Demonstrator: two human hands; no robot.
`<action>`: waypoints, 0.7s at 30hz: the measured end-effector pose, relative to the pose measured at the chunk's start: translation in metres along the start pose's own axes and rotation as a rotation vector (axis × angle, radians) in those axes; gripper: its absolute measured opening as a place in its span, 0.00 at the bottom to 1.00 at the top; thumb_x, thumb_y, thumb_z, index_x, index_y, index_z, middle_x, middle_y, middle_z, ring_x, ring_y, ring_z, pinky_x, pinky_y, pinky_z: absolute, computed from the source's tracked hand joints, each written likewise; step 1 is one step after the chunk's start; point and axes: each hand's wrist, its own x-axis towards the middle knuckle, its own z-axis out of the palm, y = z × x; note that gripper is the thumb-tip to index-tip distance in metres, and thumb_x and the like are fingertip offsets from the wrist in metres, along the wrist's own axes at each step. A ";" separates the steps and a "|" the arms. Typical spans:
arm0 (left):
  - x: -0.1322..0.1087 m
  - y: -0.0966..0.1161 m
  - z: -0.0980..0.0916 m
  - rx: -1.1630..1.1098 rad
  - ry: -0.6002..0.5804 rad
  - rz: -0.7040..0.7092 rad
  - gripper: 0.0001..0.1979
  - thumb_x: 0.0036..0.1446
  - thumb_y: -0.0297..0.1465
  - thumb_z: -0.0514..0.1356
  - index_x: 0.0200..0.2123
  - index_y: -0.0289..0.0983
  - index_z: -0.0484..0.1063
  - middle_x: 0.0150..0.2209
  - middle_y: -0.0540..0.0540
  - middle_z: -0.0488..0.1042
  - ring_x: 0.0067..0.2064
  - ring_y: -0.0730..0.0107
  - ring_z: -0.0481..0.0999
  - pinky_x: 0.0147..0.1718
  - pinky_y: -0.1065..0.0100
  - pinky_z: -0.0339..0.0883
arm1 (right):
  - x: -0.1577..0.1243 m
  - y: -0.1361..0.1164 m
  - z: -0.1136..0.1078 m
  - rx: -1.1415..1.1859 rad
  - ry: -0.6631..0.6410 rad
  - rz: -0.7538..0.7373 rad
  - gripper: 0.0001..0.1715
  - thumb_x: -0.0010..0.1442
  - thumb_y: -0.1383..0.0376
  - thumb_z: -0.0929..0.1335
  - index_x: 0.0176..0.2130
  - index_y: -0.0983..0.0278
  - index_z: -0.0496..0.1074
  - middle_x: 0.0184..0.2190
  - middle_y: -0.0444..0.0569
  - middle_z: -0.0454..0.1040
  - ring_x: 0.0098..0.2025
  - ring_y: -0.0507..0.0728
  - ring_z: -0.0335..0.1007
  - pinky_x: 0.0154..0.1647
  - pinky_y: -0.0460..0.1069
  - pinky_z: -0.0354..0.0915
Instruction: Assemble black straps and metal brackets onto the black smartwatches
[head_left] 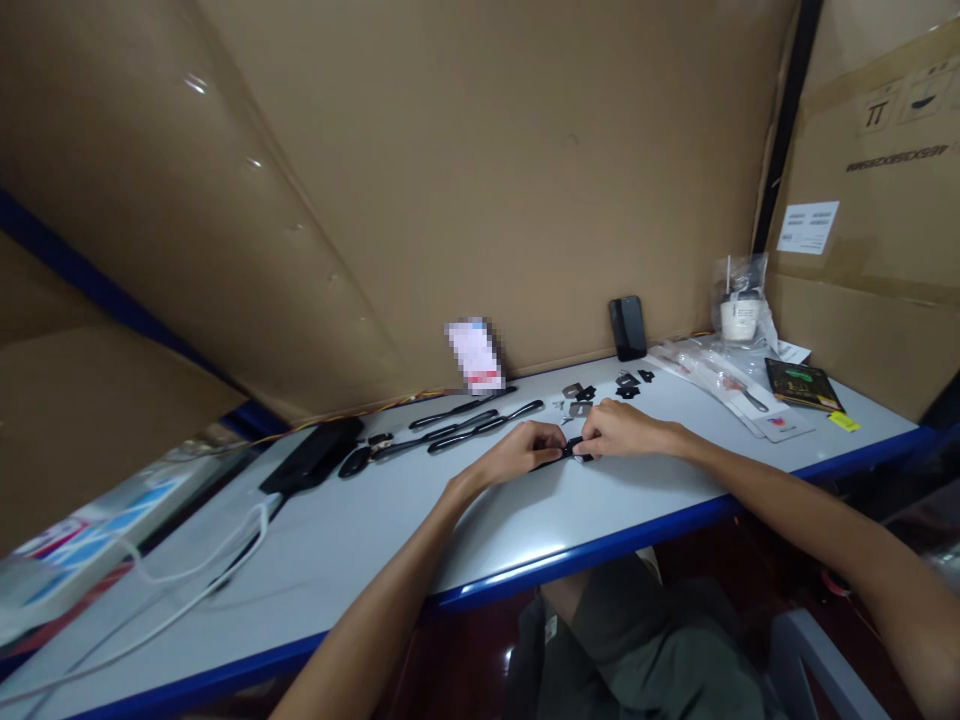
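My left hand (523,448) and my right hand (621,430) meet low over the table, fingers closed on one small black part (568,450). Its kind is hard to make out, since my fingers cover much of it. Just beyond my right hand lie several small metal plates (581,409) and black clips (627,392). Left of my hands rest several long glossy black handle-like pieces (486,430), roughly side by side.
A lit phone (477,355) and a dark phone (628,328) lean on the cardboard wall. At right are plastic packets (727,390), a bagged cup (740,312) and a dark packet (804,384). A black case (315,457) and white cable (225,560) lie left.
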 end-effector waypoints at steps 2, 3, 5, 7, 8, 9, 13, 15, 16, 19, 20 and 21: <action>0.000 0.000 0.000 0.003 -0.001 0.004 0.13 0.59 0.37 0.59 0.34 0.33 0.76 0.24 0.53 0.65 0.27 0.73 0.60 0.27 0.71 0.52 | 0.000 0.000 -0.002 0.028 -0.010 -0.020 0.16 0.66 0.62 0.70 0.28 0.64 0.80 0.20 0.41 0.73 0.23 0.49 0.64 0.29 0.45 0.52; 0.000 0.000 0.000 0.004 -0.001 0.007 0.13 0.59 0.37 0.59 0.34 0.33 0.76 0.24 0.53 0.65 0.27 0.73 0.60 0.27 0.71 0.52 | 0.000 0.000 -0.003 0.029 0.004 -0.023 0.17 0.67 0.62 0.69 0.29 0.64 0.81 0.20 0.41 0.72 0.24 0.49 0.63 0.29 0.45 0.52; 0.000 0.000 0.000 0.005 0.002 0.010 0.13 0.59 0.38 0.59 0.34 0.33 0.75 0.24 0.53 0.65 0.27 0.73 0.60 0.27 0.71 0.53 | -0.001 0.000 -0.005 0.008 0.057 -0.005 0.17 0.67 0.62 0.69 0.28 0.65 0.81 0.21 0.43 0.72 0.25 0.50 0.63 0.29 0.46 0.50; 0.000 0.000 0.000 0.005 0.007 0.008 0.13 0.59 0.38 0.59 0.34 0.33 0.75 0.24 0.53 0.65 0.27 0.73 0.60 0.27 0.71 0.53 | -0.002 0.001 -0.005 -0.022 0.113 0.025 0.17 0.66 0.65 0.69 0.27 0.66 0.80 0.22 0.46 0.73 0.26 0.51 0.63 0.29 0.47 0.48; 0.000 -0.001 0.000 0.006 0.009 0.007 0.13 0.59 0.37 0.59 0.34 0.33 0.75 0.24 0.53 0.65 0.27 0.73 0.60 0.27 0.71 0.53 | -0.002 0.002 -0.005 -0.030 0.128 0.034 0.16 0.65 0.65 0.69 0.27 0.66 0.80 0.23 0.47 0.73 0.27 0.51 0.63 0.29 0.48 0.47; 0.000 -0.001 0.000 0.008 0.009 0.006 0.12 0.59 0.37 0.59 0.35 0.33 0.75 0.24 0.53 0.65 0.27 0.73 0.60 0.27 0.71 0.53 | -0.002 0.002 -0.005 -0.030 0.128 0.035 0.16 0.65 0.66 0.70 0.27 0.66 0.80 0.23 0.47 0.74 0.27 0.51 0.63 0.29 0.48 0.47; 0.000 0.000 0.000 0.010 0.005 0.007 0.13 0.59 0.37 0.59 0.34 0.33 0.76 0.24 0.53 0.65 0.27 0.73 0.60 0.28 0.71 0.53 | -0.001 0.003 -0.004 0.010 0.058 -0.019 0.14 0.65 0.64 0.70 0.28 0.63 0.81 0.22 0.43 0.75 0.25 0.50 0.64 0.29 0.46 0.50; 0.000 0.001 0.000 0.012 0.006 0.006 0.12 0.58 0.37 0.59 0.33 0.33 0.76 0.24 0.53 0.65 0.27 0.73 0.60 0.27 0.71 0.53 | -0.001 0.003 -0.003 0.007 0.064 -0.023 0.15 0.66 0.63 0.70 0.29 0.64 0.81 0.23 0.44 0.75 0.26 0.50 0.64 0.29 0.46 0.50; 0.000 0.001 0.000 0.014 0.009 0.005 0.12 0.58 0.37 0.59 0.33 0.33 0.75 0.24 0.53 0.65 0.27 0.73 0.60 0.27 0.71 0.53 | -0.001 0.003 -0.003 -0.002 0.082 -0.012 0.16 0.66 0.64 0.70 0.28 0.64 0.81 0.23 0.45 0.75 0.26 0.51 0.65 0.29 0.47 0.49; 0.000 0.001 0.000 0.017 0.016 0.003 0.12 0.58 0.37 0.59 0.34 0.33 0.75 0.24 0.53 0.66 0.27 0.73 0.60 0.28 0.71 0.53 | -0.001 0.003 -0.003 -0.017 0.104 0.010 0.15 0.65 0.66 0.70 0.27 0.65 0.80 0.24 0.47 0.76 0.27 0.52 0.65 0.29 0.47 0.48; 0.000 0.001 0.000 0.018 0.017 0.003 0.12 0.58 0.37 0.59 0.34 0.33 0.76 0.24 0.53 0.66 0.27 0.73 0.61 0.28 0.71 0.53 | -0.002 0.004 -0.003 -0.010 0.088 0.003 0.15 0.64 0.66 0.70 0.27 0.65 0.80 0.24 0.47 0.76 0.27 0.51 0.65 0.29 0.47 0.49; 0.000 0.001 0.000 0.018 0.016 0.002 0.12 0.58 0.37 0.59 0.34 0.33 0.76 0.24 0.53 0.66 0.27 0.73 0.61 0.28 0.71 0.53 | -0.002 0.004 -0.003 0.000 0.067 -0.010 0.14 0.65 0.65 0.70 0.28 0.64 0.81 0.24 0.46 0.76 0.26 0.51 0.65 0.29 0.47 0.49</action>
